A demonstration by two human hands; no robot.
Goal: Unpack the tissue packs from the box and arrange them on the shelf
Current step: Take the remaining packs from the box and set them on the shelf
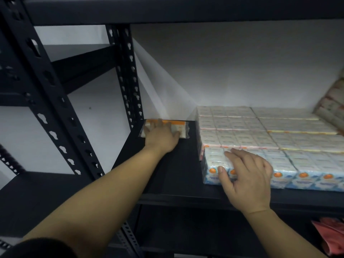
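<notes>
A dark metal shelf [173, 164] holds rows of wrapped tissue packs [279, 138] on its right half. My left hand [161, 135] reaches to the back left corner and lies flat on a single orange-and-white tissue pack [181, 127] there, fingers spread over it. My right hand [245, 175] rests on the front left corner of the nearest blue-and-white tissue bundle [305, 170], thumb against its front face and fingers on top. No box is in view.
Black perforated uprights [128, 81] stand at the left of the bay. The upper shelf board [186, 10] is close overhead. More packs lean at the far right [333, 105]. A pink item [329, 233] lies on the lower shelf at the right.
</notes>
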